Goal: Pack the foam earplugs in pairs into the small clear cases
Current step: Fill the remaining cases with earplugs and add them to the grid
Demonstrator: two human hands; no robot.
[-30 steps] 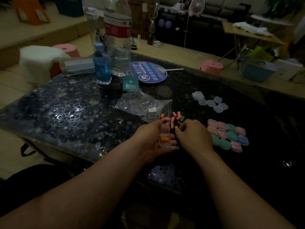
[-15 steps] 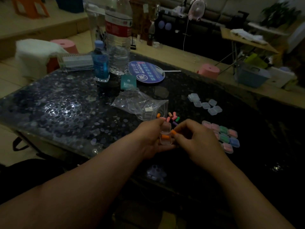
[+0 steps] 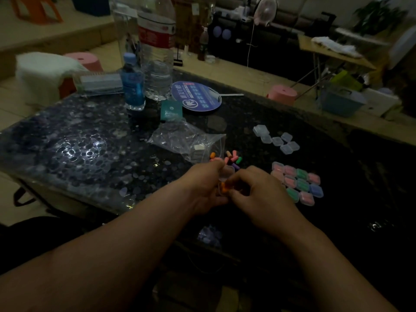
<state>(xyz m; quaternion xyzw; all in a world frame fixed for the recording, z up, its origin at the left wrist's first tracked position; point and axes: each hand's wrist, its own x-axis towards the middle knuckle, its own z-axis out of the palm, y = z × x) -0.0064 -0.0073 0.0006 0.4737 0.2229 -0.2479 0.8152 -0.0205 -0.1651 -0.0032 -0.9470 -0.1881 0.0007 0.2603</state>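
Note:
My left hand [image 3: 203, 188] holds a small clear case [image 3: 226, 174] with its lid open, near the table's front edge. Orange earplugs [image 3: 224, 186] show in the case's lower half. My right hand [image 3: 258, 194] meets it from the right, its fingertips curled onto the orange earplugs at the case. Just behind my hands lies a loose pile of coloured foam earplugs [image 3: 231, 159]. Several empty clear cases [image 3: 276, 140] sit further back to the right. A block of several filled cases [image 3: 297, 183] with pink, green and blue earplugs lies right of my right hand.
A crumpled clear plastic bag [image 3: 186, 140] lies behind the earplug pile. Further back stand a small blue bottle [image 3: 132, 86], a large water bottle [image 3: 156, 52], a teal packet [image 3: 171, 110] and a round blue hand fan [image 3: 195, 96]. The dark glossy table [image 3: 78, 149] drops off at its front-left edge.
My right hand left the loose pile with an orange earplug, carried it to the case in my left hand, and now has its fingertips at the case.

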